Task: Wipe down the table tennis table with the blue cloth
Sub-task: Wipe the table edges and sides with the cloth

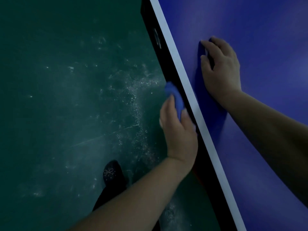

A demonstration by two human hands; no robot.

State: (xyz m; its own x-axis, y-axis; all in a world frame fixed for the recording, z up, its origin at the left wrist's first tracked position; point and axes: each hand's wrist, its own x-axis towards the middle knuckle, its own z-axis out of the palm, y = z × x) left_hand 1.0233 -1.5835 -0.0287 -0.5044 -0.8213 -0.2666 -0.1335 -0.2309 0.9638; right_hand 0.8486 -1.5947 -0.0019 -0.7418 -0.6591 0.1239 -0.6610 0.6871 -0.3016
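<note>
fingers (168, 106) of the left hand (178, 130) grip the blue cloth (175, 95) against the black left edge (206, 172) of the table (266, 30); keep pressure even. right hand (221, 69) rests on top, its hold unclear.

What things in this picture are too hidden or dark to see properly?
Head view:
- Blue cloth: partly hidden inside the left hand.
- Dark patch under the right hand: shadow or cloth, too dim to tell.
- Table tennis table: cut off by the frame edges.
- Label on its black side: too blurred to read.
</note>
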